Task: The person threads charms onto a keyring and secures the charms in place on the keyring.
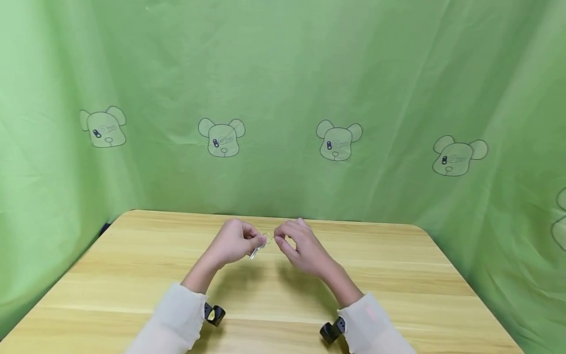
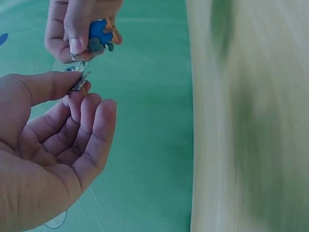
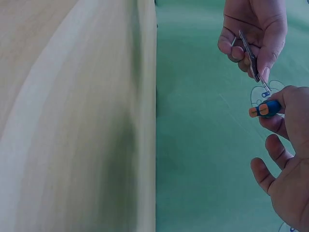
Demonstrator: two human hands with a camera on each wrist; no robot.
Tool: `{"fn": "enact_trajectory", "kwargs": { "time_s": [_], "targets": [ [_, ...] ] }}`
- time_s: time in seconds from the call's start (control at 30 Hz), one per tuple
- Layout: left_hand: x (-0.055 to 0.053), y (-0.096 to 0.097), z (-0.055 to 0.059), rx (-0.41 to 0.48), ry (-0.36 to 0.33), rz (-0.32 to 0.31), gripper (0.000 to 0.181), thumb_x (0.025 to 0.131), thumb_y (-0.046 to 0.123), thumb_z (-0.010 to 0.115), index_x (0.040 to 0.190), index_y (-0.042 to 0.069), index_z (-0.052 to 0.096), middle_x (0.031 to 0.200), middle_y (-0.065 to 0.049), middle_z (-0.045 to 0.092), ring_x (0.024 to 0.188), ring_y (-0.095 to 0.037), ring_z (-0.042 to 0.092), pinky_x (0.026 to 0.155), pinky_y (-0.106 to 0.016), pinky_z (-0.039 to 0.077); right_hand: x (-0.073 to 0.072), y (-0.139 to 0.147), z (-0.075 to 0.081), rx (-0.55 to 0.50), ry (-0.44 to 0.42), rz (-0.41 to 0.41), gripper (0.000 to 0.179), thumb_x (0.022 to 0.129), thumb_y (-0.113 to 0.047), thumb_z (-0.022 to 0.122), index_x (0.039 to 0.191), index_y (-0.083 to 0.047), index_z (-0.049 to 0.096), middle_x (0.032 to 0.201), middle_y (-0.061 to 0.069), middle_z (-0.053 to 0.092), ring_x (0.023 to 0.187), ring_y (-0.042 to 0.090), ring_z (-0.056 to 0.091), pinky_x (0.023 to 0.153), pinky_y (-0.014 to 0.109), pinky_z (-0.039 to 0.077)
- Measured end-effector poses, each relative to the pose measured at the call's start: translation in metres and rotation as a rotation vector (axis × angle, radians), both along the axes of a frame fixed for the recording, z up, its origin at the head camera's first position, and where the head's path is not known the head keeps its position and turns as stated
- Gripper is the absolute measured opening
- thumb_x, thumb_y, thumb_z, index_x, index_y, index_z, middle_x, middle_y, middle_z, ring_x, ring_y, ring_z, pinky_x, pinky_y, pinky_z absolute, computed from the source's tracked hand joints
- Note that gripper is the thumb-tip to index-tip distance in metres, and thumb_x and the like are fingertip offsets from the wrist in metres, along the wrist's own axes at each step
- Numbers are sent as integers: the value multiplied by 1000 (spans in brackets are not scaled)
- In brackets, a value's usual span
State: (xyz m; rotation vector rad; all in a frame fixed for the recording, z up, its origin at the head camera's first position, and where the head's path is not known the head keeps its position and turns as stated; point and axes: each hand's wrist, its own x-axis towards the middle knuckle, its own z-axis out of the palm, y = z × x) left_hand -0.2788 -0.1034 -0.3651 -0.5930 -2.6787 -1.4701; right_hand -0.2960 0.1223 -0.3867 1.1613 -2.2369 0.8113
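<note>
Above the table, both hands meet at a small metal key ring (image 1: pixel 268 239). My left hand (image 1: pixel 234 241) pinches the keys (image 3: pixel 251 60) and the ring between thumb and index finger, and one key (image 1: pixel 253 253) points down below the fingers. In the left wrist view, the other fingers of that hand curl loosely. My right hand (image 1: pixel 305 246) pinches a small blue and orange figure charm (image 3: pixel 264 109) by its metal link end. The charm's grey part shows in the left wrist view. Whether the link is hooked on the ring cannot be made out.
A wooden table (image 1: pixel 265 300) with rounded corners lies beneath the hands. A green curtain (image 1: pixel 274 64) printed with bear heads stands behind it and along both sides. Each wrist wears a black camera (image 1: pixel 214 314) at the sleeve cuff.
</note>
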Motion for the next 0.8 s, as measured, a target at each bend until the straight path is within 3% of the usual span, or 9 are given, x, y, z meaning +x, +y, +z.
{"fn": "enact_trajectory", "kwargs": {
  "time_s": [0.23,0.37,0.57,0.8],
  "targets": [
    [7,1,0,32,-17,-8,30,97,21,72,68,14,71,59,1,61,51,-9,41,49,-23,31,9,3,9,21,24,-3,9,100,-10,65,96,-18,65,92,-10,65,88,14,49,81,35,38],
    [7,0,5,31,-25,-52,27,99,22,70,74,12,73,62,-1,62,53,-10,43,50,-23,32,12,5,15,22,23,-11,10,100,-10,65,96,-18,65,94,-10,66,86,19,50,80,34,37],
    [9,-1,11,31,-48,-98,24,102,18,65,81,9,73,69,-2,63,60,-12,51,55,-26,38,13,5,19,23,48,6,9,99,-9,65,98,-17,67,95,-9,68,87,15,49,80,35,37],
    [10,-3,9,13,-60,-107,24,104,17,61,83,9,71,66,-2,59,57,-13,46,53,-25,35,15,3,21,28,68,20,10,98,-7,67,98,-17,68,92,-11,66,84,13,46,78,34,36]
  ]
}}
